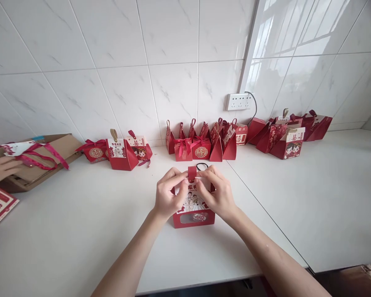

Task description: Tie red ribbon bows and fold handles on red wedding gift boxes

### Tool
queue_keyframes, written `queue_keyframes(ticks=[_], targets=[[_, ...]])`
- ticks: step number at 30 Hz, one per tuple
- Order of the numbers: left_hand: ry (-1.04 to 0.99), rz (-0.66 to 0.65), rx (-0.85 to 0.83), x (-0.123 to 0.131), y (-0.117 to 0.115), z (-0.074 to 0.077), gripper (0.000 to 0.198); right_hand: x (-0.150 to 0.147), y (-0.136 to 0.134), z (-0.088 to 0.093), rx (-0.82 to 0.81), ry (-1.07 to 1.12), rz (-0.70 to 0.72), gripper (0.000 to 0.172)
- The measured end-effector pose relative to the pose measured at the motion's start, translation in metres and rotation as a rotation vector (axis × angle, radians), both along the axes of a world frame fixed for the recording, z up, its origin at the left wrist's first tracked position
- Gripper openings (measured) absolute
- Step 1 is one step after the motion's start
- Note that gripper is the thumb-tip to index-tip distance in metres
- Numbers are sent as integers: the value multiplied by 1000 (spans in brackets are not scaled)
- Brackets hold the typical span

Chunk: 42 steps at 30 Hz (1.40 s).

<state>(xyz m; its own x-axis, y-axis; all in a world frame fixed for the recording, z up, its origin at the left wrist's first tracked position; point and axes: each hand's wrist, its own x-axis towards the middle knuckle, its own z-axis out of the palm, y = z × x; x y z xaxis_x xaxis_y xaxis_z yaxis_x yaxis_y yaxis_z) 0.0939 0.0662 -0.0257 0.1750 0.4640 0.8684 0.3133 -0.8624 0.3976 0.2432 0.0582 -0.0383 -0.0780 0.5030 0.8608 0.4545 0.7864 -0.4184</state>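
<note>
Red box [193, 204], its top pinched by left hand [170, 193] and right hand [219, 194], seems mid-closing (the next move likely calls for even pressure).

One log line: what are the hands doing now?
left hand: pinching red box top | right hand: same, other side of red loop | red box: upright on table | more boxes: along wall

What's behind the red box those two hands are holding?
Behind the red box, part of a black loop shows on the table; farther back, more red boxes stand by the wall. The left hand, right hand and red box hide whatever lies behind them.
</note>
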Motion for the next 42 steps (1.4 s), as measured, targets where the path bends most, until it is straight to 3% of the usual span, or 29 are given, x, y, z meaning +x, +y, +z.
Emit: queue_keyframes(ticks=[10, 19, 24, 26, 31, 34, 37, 39, 42], targets=[[3, 54, -49, 0, 0, -3, 17, 1, 1, -1, -6, 16, -1, 9], [-162, 44, -265, 3, -1, -7, 18, 3, 2, -2, 17, -19, 31, 10], [-158, 54, -212, 2, 1, -7, 11, 5, 3, -1, 260, 74, -142, 29], [-146, 46, -205, 2, 1, -8, 12, 8, 3, 0, 395, 65, -193, 27], [-151, 39, -230, 2, 1, -8, 13, 13, 3, 2, 522, -17, -162, 25], [-171, 38, -268, 2, 0, -8, 14, 11, 3, 2, 379, 25, -135, 23], [-207, 14, -340, 1, 0, -9, 16, 10, 3, 2, 76, 71, -18, 20], [-254, -44, -398, 0, 2, -10, 18, 10, 3, 2, -159, 75, 79, 11], [-372, -205, -506, -4, 10, -14, 26, 10, 4, 3, -426, 174, 142, 18]])
